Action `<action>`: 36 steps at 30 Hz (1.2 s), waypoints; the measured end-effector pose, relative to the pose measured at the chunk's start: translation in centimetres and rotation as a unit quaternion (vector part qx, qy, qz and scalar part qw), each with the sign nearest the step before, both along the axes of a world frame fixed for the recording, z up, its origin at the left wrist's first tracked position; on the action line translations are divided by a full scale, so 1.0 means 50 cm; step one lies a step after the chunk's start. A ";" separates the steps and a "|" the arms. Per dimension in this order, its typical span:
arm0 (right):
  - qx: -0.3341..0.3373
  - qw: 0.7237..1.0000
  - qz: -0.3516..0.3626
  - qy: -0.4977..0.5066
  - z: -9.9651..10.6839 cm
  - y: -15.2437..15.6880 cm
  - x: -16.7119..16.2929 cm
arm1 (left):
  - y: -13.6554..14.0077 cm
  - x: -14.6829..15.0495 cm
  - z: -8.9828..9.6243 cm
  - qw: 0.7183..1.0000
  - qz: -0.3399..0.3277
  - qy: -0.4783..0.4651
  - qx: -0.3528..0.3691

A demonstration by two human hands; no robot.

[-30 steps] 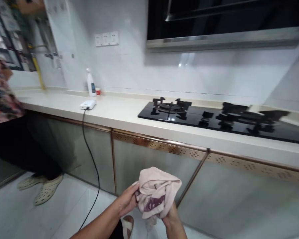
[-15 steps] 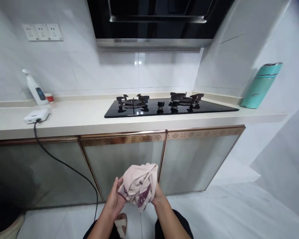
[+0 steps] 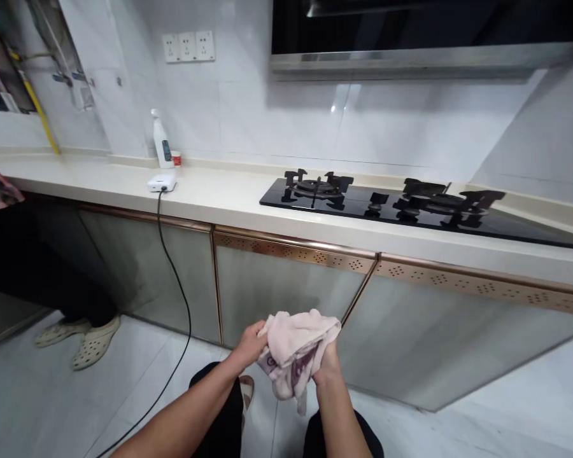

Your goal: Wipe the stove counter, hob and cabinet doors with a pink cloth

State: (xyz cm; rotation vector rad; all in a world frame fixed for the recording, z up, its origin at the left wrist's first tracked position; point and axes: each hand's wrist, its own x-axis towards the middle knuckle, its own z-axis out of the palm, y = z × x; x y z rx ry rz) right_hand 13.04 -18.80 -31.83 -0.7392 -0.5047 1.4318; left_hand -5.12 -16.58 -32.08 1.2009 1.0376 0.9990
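A pale pink cloth (image 3: 298, 346) with purplish patches is bunched between the person's two hands, held in the air in front of the cupboard doors (image 3: 281, 286) and lower than the desk. The left hand (image 3: 251, 346) grasps its left edge, bent fingers pinching the fabric; the right hand (image 3: 328, 366) holds the right side, its fingers mostly hidden by the folds. A loose end hangs below. The step in hand appears to be handling the cloth itself, apart from any surface; the next move, I judge, calls for both hands to stay in control of the folds and the dangling end.

Above the doors runs the pale desk (image 3: 229, 184), with a black hob (image 3: 510, 224) set in it. Further left on it are a white box (image 3: 162, 183) trailing a black cable (image 3: 184, 292), a white bottle (image 3: 162, 143) and, just beside that, a small red cup (image 3: 176, 158). At far left stands another person in dark trousers (image 3: 38, 261) and pale clogs (image 3: 95, 343)
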 end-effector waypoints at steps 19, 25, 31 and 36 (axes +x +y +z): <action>0.105 0.947 0.227 -0.201 0.058 -0.104 -0.046 | -0.003 -0.046 0.373 0.882 -0.011 0.129 0.454; 0.066 0.882 0.189 -0.426 0.126 -0.120 0.028 | 0.013 -0.042 0.401 0.904 0.035 0.070 0.420; 0.056 0.869 0.131 -0.474 0.138 -0.123 0.108 | 0.011 -0.061 0.452 0.936 0.010 -0.008 0.352; -0.015 0.953 -0.015 -0.303 0.161 -0.126 0.150 | -0.019 -0.038 0.451 0.937 -0.069 0.028 0.340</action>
